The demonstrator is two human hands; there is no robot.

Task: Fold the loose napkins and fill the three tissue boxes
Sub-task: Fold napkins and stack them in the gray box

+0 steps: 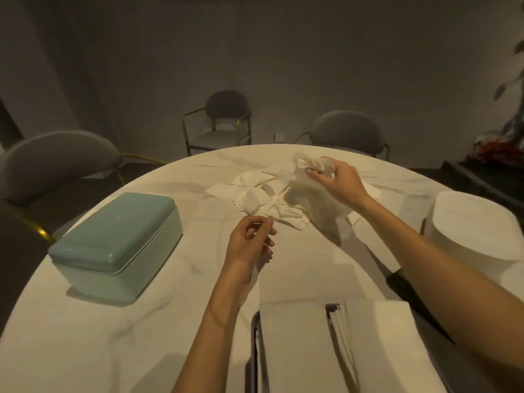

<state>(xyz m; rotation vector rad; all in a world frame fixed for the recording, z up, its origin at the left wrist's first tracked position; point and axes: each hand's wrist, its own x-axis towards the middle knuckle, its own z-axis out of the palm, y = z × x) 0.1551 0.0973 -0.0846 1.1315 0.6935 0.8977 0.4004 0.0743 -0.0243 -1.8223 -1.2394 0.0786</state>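
Note:
A heap of loose white napkins [255, 194] lies at the far middle of the round table [85, 336]. My right hand [337, 180] grips a crumpled napkin [306, 177], lifted above the right side of the heap. My left hand [249, 245] is nearer to me, fingers curled, pinching the near corner of a napkin [272, 214] from the heap. A closed teal tissue box [116, 242] stands at the left. A white round-cornered box [476, 222] stands at the right. A dark-framed open box [334, 347] holding flat white napkins sits at the near edge.
Three grey round-backed chairs [56, 163] [226, 117] [346, 131] stand around the far side of the table. A dark cabinet with a plant [504, 154] is at the far right. A dark object [402, 285] lies under my right forearm.

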